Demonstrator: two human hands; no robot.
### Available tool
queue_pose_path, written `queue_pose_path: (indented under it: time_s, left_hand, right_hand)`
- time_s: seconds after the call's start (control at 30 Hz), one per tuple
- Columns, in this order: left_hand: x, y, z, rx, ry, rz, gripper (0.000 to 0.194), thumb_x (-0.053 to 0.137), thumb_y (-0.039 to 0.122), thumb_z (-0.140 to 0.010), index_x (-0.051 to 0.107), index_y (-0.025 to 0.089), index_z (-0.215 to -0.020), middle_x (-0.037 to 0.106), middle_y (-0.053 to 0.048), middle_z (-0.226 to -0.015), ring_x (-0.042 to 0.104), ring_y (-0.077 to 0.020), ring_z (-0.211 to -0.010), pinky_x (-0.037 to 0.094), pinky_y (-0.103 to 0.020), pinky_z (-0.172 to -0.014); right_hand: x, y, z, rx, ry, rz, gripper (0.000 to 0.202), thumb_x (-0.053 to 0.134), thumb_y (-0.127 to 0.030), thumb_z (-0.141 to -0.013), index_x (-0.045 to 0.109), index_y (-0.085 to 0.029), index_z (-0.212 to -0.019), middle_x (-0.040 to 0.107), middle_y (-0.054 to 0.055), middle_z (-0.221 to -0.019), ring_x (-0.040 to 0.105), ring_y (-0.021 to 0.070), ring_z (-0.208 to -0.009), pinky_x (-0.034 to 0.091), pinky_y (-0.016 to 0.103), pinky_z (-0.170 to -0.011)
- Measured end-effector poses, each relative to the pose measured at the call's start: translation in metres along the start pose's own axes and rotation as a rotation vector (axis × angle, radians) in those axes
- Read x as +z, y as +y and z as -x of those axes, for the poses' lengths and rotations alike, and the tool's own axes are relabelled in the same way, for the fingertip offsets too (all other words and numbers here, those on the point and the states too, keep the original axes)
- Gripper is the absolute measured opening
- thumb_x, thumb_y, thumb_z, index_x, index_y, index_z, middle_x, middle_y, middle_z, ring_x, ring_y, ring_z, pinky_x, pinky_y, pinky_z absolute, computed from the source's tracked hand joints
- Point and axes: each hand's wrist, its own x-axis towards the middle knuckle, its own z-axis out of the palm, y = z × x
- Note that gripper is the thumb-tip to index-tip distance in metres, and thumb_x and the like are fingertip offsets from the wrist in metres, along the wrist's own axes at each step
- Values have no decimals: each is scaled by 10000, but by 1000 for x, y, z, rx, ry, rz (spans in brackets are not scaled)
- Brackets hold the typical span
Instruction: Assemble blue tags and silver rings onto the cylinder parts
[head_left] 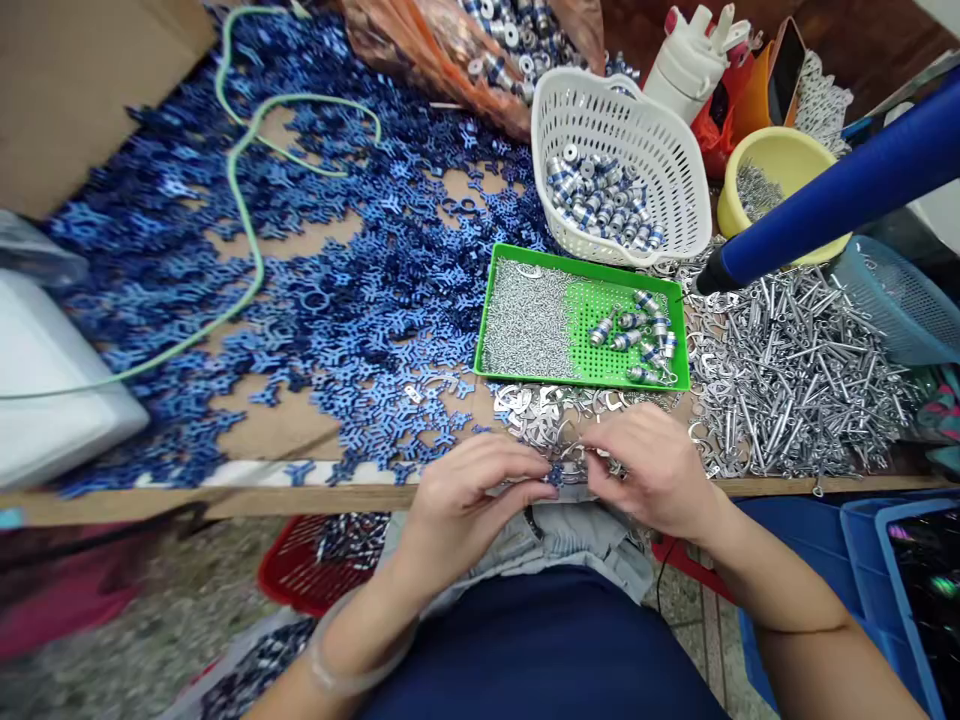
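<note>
At the table's front edge my left hand (480,495) pinches a small blue metal piece (556,474) between thumb and fingers. Close beside it, my right hand (652,465) is closed in a pinch on a thin, curved silver metal piece (571,450). The two pieces are close together; whether they touch is hard to tell. Just behind my hands lie flat silver metal pieces (536,412). A green tray (581,303) beyond them has tiny silver hardware on its left side and several blue-and-silver cylindrical fittings (628,340) on its right.
Blue three-armed pieces (360,300) cover the table's left, with a pale green cord (244,200) across them. Long silver pins (802,375) are heaped on the right. Behind stand a white basket (675,165) and a yellow bowl (817,155). A blue pole (840,195) slants in from the right.
</note>
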Motion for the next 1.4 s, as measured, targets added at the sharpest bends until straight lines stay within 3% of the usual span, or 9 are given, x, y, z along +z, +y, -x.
queue_pose_path:
  time_s: [0.2, 0.47, 0.57, 0.67, 0.8, 0.9, 1.0, 1.27, 1.4]
  left_hand:
    - [0, -6, -5, 40, -58, -34, 39, 642, 195, -788, 636, 179, -823, 697, -17, -756, 648, -143, -737, 535, -268, -686]
    - [1, -8, -3, 65, -14, -67, 31, 623, 200, -802, 635, 180, -822, 694, -16, -725, 644, -140, -700, 539, -258, -650]
    - [0, -6, -5, 60, -17, -33, 43, 652, 184, -776, 643, 183, -818, 698, -14, -723, 648, -139, -704, 541, -256, -656]
    - [-3, -3, -6, 26, -22, 47, 65, 674, 169, -753, 646, 187, -809, 696, -11, -718, 651, -140, -705, 541, -256, -659]
    - [-7, 3, -8, -16, -52, 149, 71, 684, 159, -743, 645, 188, -796, 694, -11, -712, 647, -139, -695, 541, -251, -643]
    - [-10, 6, -10, -32, -86, 197, 70, 680, 147, -746, 644, 187, -789, 694, -12, -714, 643, -139, -692, 538, -255, -645]
    - [-11, 8, -11, -36, -114, 224, 69, 673, 135, -750, 642, 188, -780, 694, -10, -712, 639, -137, -685, 534, -257, -644]
    - [-8, 5, -9, -48, -172, 349, 61, 665, 150, -762, 641, 197, -792, 699, -16, -711, 650, -150, -677, 535, -283, -638]
    - [-8, 4, -10, -30, -138, 357, 67, 666, 150, -761, 641, 203, -794, 695, -12, -704, 651, -151, -676, 541, -289, -643]
  right_hand:
    - [4, -2, -8, -118, -210, -54, 168, 433, -143, -848, 598, -162, -823, 667, 43, -735, 598, 148, -741, 436, 278, -660]
    - [12, -7, -4, 47, -209, -354, 180, 468, -187, -872, 605, -122, -969, 678, 82, -874, 613, 168, -844, 503, 313, -728]
    - [12, -4, -4, 207, -96, -575, 149, 524, -178, -858, 638, -179, -953, 683, 51, -912, 619, 150, -879, 515, 320, -786]
    - [6, 1, -3, 372, 70, -641, 186, 536, -146, -849, 661, -236, -954, 681, 31, -975, 622, 146, -927, 520, 330, -807]
    - [-3, 2, -2, 195, 7, -492, 245, 542, -127, -843, 622, -219, -1055, 695, 24, -905, 627, 128, -824, 518, 298, -724]
    - [-5, 2, -4, -21, -81, -494, 155, 573, -134, -829, 628, -163, -971, 690, 30, -831, 618, 116, -787, 510, 281, -739]
    - [-3, 3, -7, -123, -83, -563, 101, 565, -126, -831, 632, -155, -902, 684, 39, -827, 608, 111, -808, 507, 275, -758]
    - [0, 8, -11, -79, -136, -728, 102, 540, -172, -858, 642, -178, -855, 679, 19, -791, 598, 102, -770, 499, 274, -729]
    - [-2, 15, -3, 20, -122, -772, 107, 579, -238, -838, 647, -220, -919, 677, 22, -938, 605, 124, -866, 500, 308, -778]
